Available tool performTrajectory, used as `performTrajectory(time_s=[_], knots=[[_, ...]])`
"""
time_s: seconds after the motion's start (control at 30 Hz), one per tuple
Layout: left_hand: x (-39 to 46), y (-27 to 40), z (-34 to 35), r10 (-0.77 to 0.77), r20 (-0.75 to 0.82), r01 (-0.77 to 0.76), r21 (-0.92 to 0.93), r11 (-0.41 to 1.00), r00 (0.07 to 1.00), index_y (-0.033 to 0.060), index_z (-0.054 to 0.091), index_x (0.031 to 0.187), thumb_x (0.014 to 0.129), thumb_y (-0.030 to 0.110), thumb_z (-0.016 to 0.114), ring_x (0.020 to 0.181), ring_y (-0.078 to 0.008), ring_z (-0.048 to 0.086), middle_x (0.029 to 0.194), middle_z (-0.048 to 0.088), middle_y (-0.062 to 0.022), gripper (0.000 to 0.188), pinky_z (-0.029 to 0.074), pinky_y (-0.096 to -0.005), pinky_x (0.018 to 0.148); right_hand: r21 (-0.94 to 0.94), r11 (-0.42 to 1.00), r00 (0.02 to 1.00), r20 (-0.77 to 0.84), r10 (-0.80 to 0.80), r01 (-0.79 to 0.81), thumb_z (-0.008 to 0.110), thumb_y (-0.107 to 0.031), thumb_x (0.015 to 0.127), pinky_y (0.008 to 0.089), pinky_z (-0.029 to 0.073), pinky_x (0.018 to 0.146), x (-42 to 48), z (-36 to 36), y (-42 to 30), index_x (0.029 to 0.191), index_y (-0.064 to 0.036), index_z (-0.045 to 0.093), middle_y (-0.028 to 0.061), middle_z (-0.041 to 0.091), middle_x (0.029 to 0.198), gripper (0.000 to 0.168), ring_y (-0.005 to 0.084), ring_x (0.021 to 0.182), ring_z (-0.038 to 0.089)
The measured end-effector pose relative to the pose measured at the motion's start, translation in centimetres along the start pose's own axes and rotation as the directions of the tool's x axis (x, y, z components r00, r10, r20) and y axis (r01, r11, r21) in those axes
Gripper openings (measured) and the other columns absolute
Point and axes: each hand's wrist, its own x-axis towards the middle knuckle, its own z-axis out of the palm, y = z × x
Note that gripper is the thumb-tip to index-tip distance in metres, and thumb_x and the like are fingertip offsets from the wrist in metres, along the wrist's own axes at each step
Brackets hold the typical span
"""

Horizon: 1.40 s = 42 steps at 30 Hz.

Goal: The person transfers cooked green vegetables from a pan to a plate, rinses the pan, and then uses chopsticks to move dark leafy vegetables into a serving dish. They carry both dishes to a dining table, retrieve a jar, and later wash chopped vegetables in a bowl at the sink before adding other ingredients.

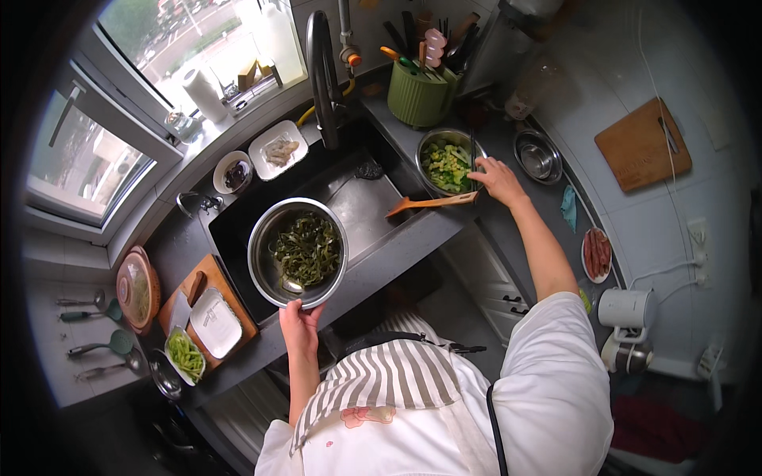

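My left hand grips the near rim of a stainless steel bowl, held over the left part of the black sink. Dark green seaweed strips lie in it. My right hand is at the right rim of a second metal bowl on the counter, which holds chopped green and yellow vegetables. Dark chopsticks stand in that bowl beside my fingers; whether my fingers close on them I cannot tell. A wooden spatula lies just below, across the sink's right edge.
A cutting board at left bears a knife and a white tray. Green strips fill a dish beside it. Behind the sink are a tray of shrimp, a small bowl and the faucet. A green utensil holder stands back right.
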Motion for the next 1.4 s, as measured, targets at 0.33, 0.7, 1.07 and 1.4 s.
performTrajectory(time_s=[0.33,0.7,1.07,1.4], knots=[[-1.3,-2.4,4.6,0.078,-0.077,-0.079,-0.017,0.997,0.994,-0.0051,0.039,0.116,0.082,0.002,0.036,0.094,-0.0288,0.061,0.11,0.055,-0.0187,0.035,0.055,-0.0432,0.078,0.399,0.917,0.988,-0.141,0.055,0.006,0.056,0.008,0.071,0.032,0.047,0.065,3.1,-2.5,5.4,0.093,-0.005,0.061,0.0112,0.055,0.098,0.026,0.0242,0.081,0.058],[-4.4,-0.6,0.7,0.177,-0.173,-0.204,-0.152,0.967,0.969,-0.0048,0.032,0.119,0.083,0.001,0.034,0.095,-0.0282,0.06,0.113,0.051,-0.0191,0.036,0.055,-0.0429,0.08,0.946,0.203,0.915,-0.167,-0.368,0.254,0.061,0.009,0.075,0.0237,0.049,0.072,12.0,-12.6,-21.0,0.094,0.002,0.065,0.0088,0.057,0.095,0.021,0.0159,0.082,0.06],[-6.2,6.9,-12.4,0.212,-0.179,-0.229,-0.079,0.97,0.961,-0.0018,0.03,0.121,0.085,0.0,0.033,0.094,-0.0273,0.059,0.115,0.049,-0.0173,0.036,0.057,-0.0402,0.072,0.96,0.095,0.964,0.265,-0.015,-0.262,0.065,-0.01,0.082,0.0233,0.053,0.057,14.9,-6.4,-41.3,0.095,0.003,0.066,0.0074,0.064,0.075,0.018,0.0136,0.063,0.063],[-2.4,9.7,-17.0,0.13,-0.056,-0.131,-0.022,0.991,0.99,-0.0019,0.027,0.124,0.084,-0.001,0.033,0.094,-0.0297,0.059,0.118,0.046,-0.0186,0.041,0.059,-0.0394,0.068,0.697,-0.564,0.829,0.559,0.04,-0.442,0.06,-0.014,0.085,0.0298,0.057,0.065,16.0,3.0,-45.8,0.093,0.006,0.061,0.0165,0.064,0.084,0.021,0.0241,0.072,0.066]])
